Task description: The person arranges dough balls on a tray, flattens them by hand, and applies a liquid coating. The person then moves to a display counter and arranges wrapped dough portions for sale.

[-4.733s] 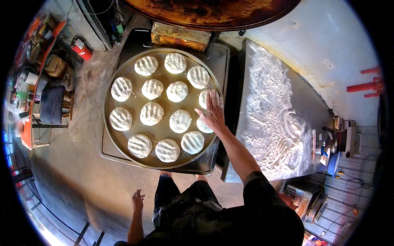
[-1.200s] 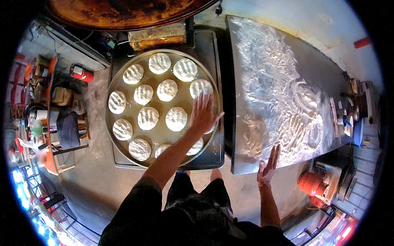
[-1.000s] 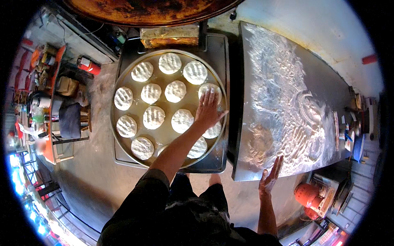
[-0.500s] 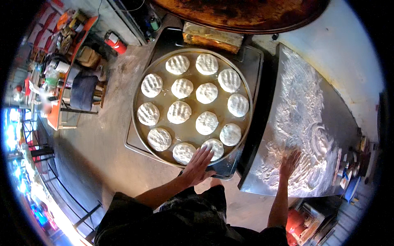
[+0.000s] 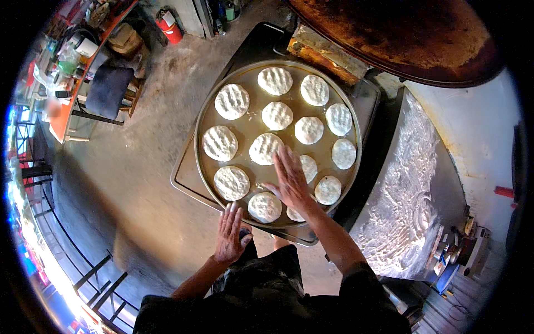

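Several flat, pale dough rounds lie spaced apart on a large round metal tray [image 5: 248,129]. Finger-wide grooves mark a number of them, such as the dough round at the tray's left [image 5: 219,143]; others look smooth. My right hand [image 5: 291,179] reaches over the tray with fingers spread, fingertips at the edge of the central dough round [image 5: 265,148]. It partly covers a second dough round [image 5: 307,168]; whether it touches either I cannot tell. Low at the tray's near left rim is my left hand [image 5: 227,232], flat with fingers stretched, holding nothing, beside the near-left dough round [image 5: 231,183].
A floured metal table [image 5: 401,192] stands to the right, across a dark gap. A large browned round pan [image 5: 400,39] juts in at the upper right, above a worn block [image 5: 325,53]. Far left are an orange-edged table, a dark stool [image 5: 109,92] and a fire extinguisher [image 5: 169,26].
My right hand has left the floured table and come over the tray. My left hand has drawn back leftward from the near dough rounds to the rim. The view has turned.
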